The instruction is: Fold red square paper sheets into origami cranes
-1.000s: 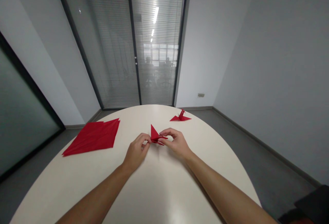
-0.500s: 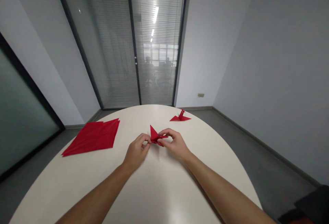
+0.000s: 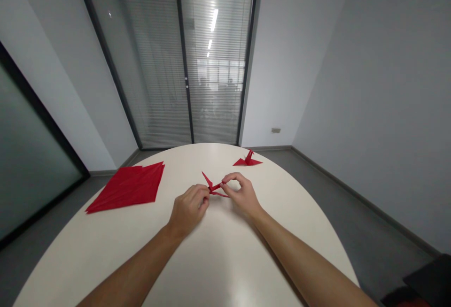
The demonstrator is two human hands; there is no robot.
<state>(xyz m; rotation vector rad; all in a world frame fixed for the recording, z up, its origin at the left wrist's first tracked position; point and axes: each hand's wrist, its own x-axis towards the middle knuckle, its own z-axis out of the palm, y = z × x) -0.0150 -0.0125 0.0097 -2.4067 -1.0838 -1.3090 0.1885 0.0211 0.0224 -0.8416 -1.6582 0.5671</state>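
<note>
Between my hands, just above the middle of the table, is a red folded paper crane (image 3: 211, 187) with thin points sticking out. My left hand (image 3: 190, 206) is closed on its left end, the fingers covering that part. With thumb and forefinger, my right hand (image 3: 241, 193) pinches one narrow point on the right side. One flap stands up at the back, and another thin strip stretches right beneath the pinched point. Fingers hide some of the folds.
A stack of red paper sheets (image 3: 128, 187) lies on the left of the round white table (image 3: 197, 269). Another folded red paper crane (image 3: 248, 159) stands at the far right edge. Beyond are a glass partition with blinds (image 3: 158, 72) and a dark object (image 3: 428, 279) at lower right.
The crane has been turned so its upright flap looks narrower and leans left. My right fingers have shifted from its body to a narrow point; my left fingers have closed further over its left end.
</note>
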